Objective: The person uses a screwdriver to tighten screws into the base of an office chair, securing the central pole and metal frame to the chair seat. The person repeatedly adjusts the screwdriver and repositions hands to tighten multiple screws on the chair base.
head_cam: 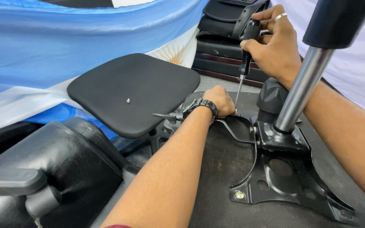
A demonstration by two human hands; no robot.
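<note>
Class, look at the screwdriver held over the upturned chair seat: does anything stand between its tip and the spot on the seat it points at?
Nothing visible blocks it. The right hand holds the screwdriver upright, its shaft running straight down to the seat underside. The left hand rests beside the tip and hides the contact point, so the tip itself cannot be seen.

screwdriver tip perhaps hidden behind left hand, gas cylinder top cropped

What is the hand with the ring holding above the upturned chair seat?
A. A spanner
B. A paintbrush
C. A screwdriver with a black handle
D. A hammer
C. The right hand grips a screwdriver by its black handle, shaft pointing down toward the left hand, which rests at the edge of the black metal seat plate.
</note>
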